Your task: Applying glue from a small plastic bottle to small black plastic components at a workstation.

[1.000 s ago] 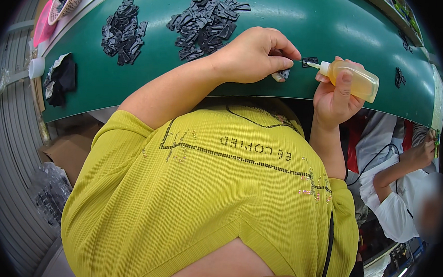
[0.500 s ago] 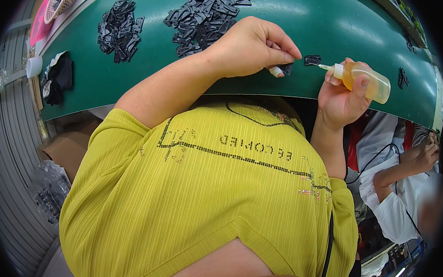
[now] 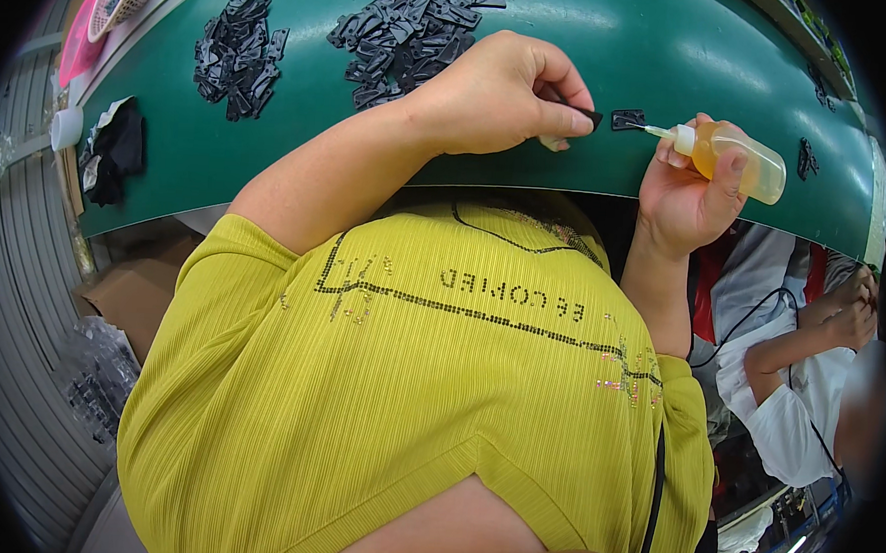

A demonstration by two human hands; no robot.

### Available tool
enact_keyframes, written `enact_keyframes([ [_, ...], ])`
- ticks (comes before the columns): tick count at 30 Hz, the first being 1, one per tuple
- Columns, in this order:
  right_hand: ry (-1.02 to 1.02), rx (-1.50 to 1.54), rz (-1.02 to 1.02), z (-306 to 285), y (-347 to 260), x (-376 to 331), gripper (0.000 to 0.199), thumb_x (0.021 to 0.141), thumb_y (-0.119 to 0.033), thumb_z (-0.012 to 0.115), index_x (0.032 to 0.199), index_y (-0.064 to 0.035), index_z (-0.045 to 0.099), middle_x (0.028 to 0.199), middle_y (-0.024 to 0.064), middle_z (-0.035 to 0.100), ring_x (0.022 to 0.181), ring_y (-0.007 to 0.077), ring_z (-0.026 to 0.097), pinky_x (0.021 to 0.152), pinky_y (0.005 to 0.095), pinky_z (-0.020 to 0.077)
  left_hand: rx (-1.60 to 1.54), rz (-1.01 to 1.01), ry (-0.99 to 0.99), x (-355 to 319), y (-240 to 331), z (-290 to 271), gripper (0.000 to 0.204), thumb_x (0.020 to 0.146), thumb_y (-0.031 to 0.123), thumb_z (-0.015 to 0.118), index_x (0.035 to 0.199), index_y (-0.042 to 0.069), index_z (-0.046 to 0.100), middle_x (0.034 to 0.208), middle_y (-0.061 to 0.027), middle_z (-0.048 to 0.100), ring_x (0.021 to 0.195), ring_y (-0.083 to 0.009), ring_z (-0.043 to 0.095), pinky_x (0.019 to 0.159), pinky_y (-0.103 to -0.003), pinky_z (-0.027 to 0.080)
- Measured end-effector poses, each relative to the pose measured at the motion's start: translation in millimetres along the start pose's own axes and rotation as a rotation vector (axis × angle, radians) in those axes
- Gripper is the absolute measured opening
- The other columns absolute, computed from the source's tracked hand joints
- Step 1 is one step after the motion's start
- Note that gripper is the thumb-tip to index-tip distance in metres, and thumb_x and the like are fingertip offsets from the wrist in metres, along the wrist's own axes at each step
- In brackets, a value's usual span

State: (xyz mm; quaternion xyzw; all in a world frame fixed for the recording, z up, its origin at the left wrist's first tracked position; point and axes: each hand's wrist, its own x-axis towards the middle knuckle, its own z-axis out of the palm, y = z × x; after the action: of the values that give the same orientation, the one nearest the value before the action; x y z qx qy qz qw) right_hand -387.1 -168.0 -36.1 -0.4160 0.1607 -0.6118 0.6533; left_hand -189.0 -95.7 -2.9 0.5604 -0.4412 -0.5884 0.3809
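My left hand [image 3: 528,91] pinches a small flat black piece [image 3: 592,117] between thumb and fingers, a little above the green tabletop [image 3: 389,154]. Just right of it, another small black piece [image 3: 628,119] lies on the table. My right hand [image 3: 693,194] is wrapped round a squeeze bottle [image 3: 754,165] of clear plastic with amber liquid inside. The bottle is tilted nearly flat, and its thin needle tip reaches the lying piece; whether it touches cannot be made out.
Two heaps of black parts, a large one [image 3: 411,30] and a smaller one [image 3: 239,56], lie farther left. A few more parts [image 3: 807,157] sit at the right. Black cloth [image 3: 119,154] and a white cup [image 3: 67,129] are at the left edge. Another person's hands [image 3: 852,313] show at right.
The black piece in my left hand has turned and come up to the fingertips, closer to the lying piece. My right hand and the bottle have shifted slightly right.
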Motion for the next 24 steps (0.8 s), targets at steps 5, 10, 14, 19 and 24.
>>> enact_keyframes([
  [5, 0.080, 0.036, 0.070, -2, -1, 0, 0.029, 0.087, -0.027, 0.061, 0.100, -0.0008, 0.057, 0.090, 0.0146, 0.062, 0.060, 0.0160, 0.050, 0.054, 0.0271, 0.0425, -0.095, 0.016, 0.094, 0, 2, 0, 0.020, 0.085, 0.006, 0.059, 0.105, 0.001, 0.062, 0.082, -0.0043, 0.065, 0.080, -0.0105, 0.061, 0.070, -0.025, 0.051],
  [10, 0.077, 0.084, 0.108, -8, -2, 3, 0.027, 0.087, -0.026, 0.060, 0.098, -0.0014, 0.058, 0.088, 0.0145, 0.061, 0.059, 0.0184, 0.052, 0.051, 0.0303, 0.0446, 0.064, 0.211, 0.044, 2, -5, -1, 0.020, 0.091, 0.006, 0.048, 0.107, 0.004, 0.059, 0.091, -0.0065, 0.067, 0.068, -0.0052, 0.056, 0.061, -0.018, 0.045],
  [14, 0.075, 0.082, 0.112, -8, -2, 3, 0.027, 0.087, -0.026, 0.060, 0.099, -0.0013, 0.058, 0.087, 0.0148, 0.061, 0.059, 0.0184, 0.052, 0.051, 0.0303, 0.0446, -0.144, -0.058, 0.026, -3, 6, -3, 0.021, 0.092, 0.009, 0.046, 0.107, 0.004, 0.059, 0.096, -0.0051, 0.067, 0.069, -0.0029, 0.051, 0.061, -0.017, 0.041],
  [19, 0.064, 0.086, 0.110, -7, -2, 3, 0.027, 0.087, -0.025, 0.059, 0.100, -0.0014, 0.057, 0.087, 0.0149, 0.061, 0.061, 0.0187, 0.052, 0.051, 0.0303, 0.0444, -0.015, 0.176, -0.001, 0, -1, -2, 0.021, 0.093, 0.012, 0.046, 0.106, 0.004, 0.061, 0.097, -0.0065, 0.067, 0.060, -0.0045, 0.048, 0.051, -0.017, 0.038],
  [24, 0.072, 0.100, 0.129, -11, -1, 4, 0.026, 0.088, -0.025, 0.059, 0.100, -0.0017, 0.058, 0.088, 0.0153, 0.062, 0.061, 0.0192, 0.053, 0.051, 0.0303, 0.0445, -0.170, 0.040, 0.131, 0, 5, 0, 0.020, 0.089, 0.012, 0.056, 0.105, 0.001, 0.064, 0.091, -0.0074, 0.067, 0.063, -0.0079, 0.057, 0.057, -0.019, 0.047],
])
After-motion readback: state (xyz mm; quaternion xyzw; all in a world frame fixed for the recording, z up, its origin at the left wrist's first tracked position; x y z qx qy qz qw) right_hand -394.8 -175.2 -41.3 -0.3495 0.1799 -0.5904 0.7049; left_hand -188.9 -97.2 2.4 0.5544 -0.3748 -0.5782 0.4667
